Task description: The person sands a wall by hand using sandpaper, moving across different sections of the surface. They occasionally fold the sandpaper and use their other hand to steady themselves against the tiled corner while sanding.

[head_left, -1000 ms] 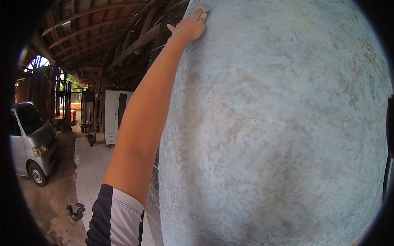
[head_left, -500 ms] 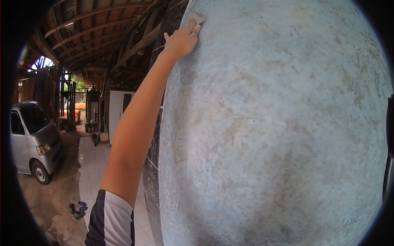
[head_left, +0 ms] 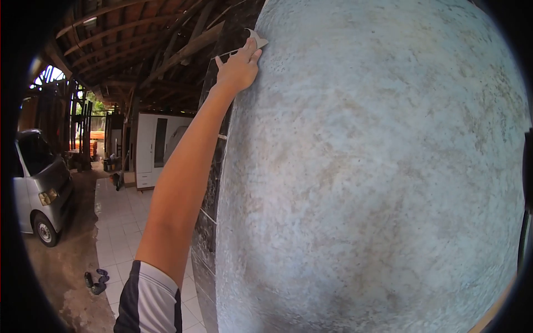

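Observation:
My left hand (head_left: 240,66) is raised high at the left edge of a mottled blue-grey wall (head_left: 366,155). Its fingers press on a small pale sheet piece (head_left: 257,40) with a curved, pointed outline, which lies at the wall's upper left edge. The thumb side stands out toward the dark tiles (head_left: 206,194) beside the wall. My arm reaches up from a dark and light grey sleeve at the bottom. My right hand is out of the frame.
On the left, a silver van (head_left: 47,177) is parked on bare ground. Behind are a white cabinet (head_left: 145,150) and wooden roof beams (head_left: 189,50). Footwear (head_left: 99,287) lies beside the white tiled floor (head_left: 119,222). A pale strip crosses the lower right corner.
My left hand and the pale piece have shifted slightly left and down in view, and more of the piece shows. The view has turned, showing more of the white cabinet.

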